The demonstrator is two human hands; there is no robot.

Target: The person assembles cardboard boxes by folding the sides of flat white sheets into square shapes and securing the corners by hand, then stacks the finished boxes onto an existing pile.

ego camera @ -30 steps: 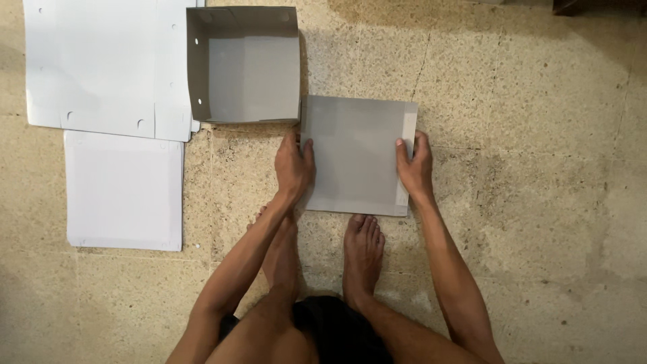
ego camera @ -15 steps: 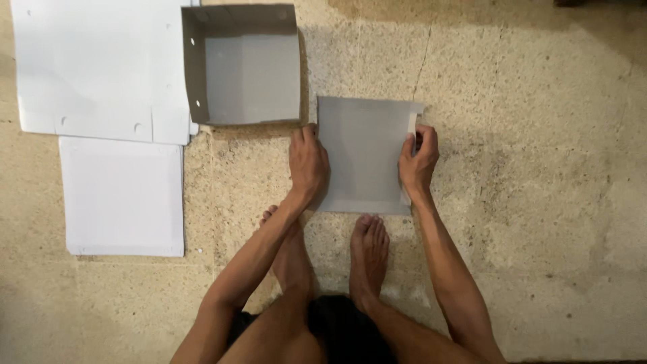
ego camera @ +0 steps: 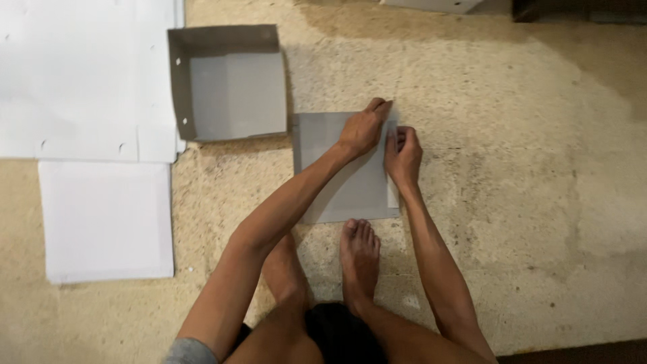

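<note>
An open grey cardboard box (ego camera: 229, 84) sits at 11 o'clock on the speckled concrete floor (ego camera: 526, 175). Flat white sheets (ego camera: 81, 74) lie at 10 o'clock; another white sheet (ego camera: 106, 219) lies at 8 o'clock.

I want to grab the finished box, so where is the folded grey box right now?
In the head view the folded grey box sits on the floor upper left of centre, beside the white sheets and just up-left of the flat grey sheet.
</note>
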